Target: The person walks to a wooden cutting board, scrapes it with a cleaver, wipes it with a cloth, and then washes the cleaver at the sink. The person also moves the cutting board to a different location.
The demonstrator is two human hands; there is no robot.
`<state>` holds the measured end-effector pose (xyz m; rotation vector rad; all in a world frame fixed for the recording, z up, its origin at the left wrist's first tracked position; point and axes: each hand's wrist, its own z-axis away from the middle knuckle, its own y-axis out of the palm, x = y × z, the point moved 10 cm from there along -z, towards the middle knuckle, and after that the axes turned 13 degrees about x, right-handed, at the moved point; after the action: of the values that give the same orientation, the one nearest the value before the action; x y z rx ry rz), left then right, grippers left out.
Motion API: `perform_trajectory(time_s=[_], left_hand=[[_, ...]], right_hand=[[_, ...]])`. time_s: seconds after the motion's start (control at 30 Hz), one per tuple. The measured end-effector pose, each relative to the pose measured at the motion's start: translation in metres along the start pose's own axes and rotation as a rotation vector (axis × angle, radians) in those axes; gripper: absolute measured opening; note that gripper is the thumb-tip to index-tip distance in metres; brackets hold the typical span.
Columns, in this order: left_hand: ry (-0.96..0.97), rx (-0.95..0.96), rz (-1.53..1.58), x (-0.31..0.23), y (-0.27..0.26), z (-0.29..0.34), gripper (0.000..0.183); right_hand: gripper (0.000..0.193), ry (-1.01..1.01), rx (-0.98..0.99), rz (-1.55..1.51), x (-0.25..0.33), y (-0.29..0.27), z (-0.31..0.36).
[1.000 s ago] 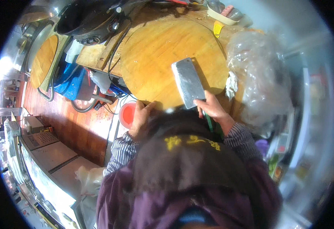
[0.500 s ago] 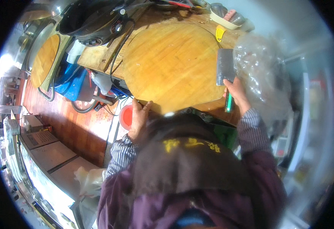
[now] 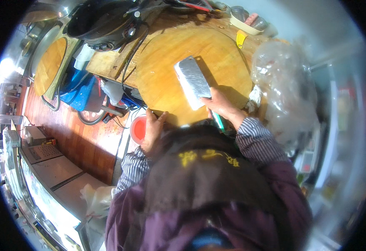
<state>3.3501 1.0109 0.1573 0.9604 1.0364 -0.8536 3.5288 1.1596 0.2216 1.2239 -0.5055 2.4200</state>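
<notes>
My right hand (image 3: 222,104) is closed around the green handle of a cleaver (image 3: 191,77). Its broad, shiny blade lies over the near middle of a large round wooden cutting board (image 3: 162,58) and casts a shadow on it; whether the blade touches the wood I cannot tell. At the board's near left rim, my left hand (image 3: 153,127) grips the edge, thumb and forefinger apart on it. A red round tub (image 3: 138,129) sits below, just left of that hand.
A crumpled clear plastic bag (image 3: 285,79) bulges right of the board. Beyond the board are a black pan-like cooker (image 3: 101,25), a yellow-handled tool (image 3: 241,38) and a cream dish (image 3: 245,27). A blue container (image 3: 76,94) stands low at left, above the reddish wooden floor (image 3: 72,138).
My right hand has carried the cleaver leftward from the board's right edge to over its near middle, turning the blade to slant. The left hand stays at the rim.
</notes>
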Motion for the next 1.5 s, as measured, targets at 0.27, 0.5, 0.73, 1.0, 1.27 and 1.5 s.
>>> perform_trajectory(time_s=[0.27, 0.5, 0.73, 1.0, 1.27, 1.5], left_hand=[[-0.043, -0.004, -0.018, 0.003, 0.001, -0.001, 0.046], [-0.001, 0.023, 0.046, -0.018, 0.01, 0.001, 0.054], [0.0, 0.004, 0.132, -0.044, 0.023, 0.007, 0.06], [-0.037, -0.031, -0.137, -0.036, 0.01, 0.006, 0.062], [-0.164, -0.033, 0.016, -0.033, 0.014, 0.011, 0.064], [-0.083, -0.018, 0.212, -0.067, 0.034, 0.016, 0.066]], right_hand=[[0.023, 0.012, -0.527, -0.363, -0.034, -0.131, 0.038], [0.024, 0.033, -0.429, -0.217, -0.028, -0.14, -0.001], [0.024, -0.001, -0.079, 0.061, 0.027, -0.044, -0.058], [0.025, -0.052, 0.132, 0.087, 0.043, 0.007, -0.06], [0.023, -0.036, -0.411, -0.28, -0.006, -0.139, -0.017], [0.024, 0.05, -0.511, -0.254, -0.022, -0.174, -0.029]])
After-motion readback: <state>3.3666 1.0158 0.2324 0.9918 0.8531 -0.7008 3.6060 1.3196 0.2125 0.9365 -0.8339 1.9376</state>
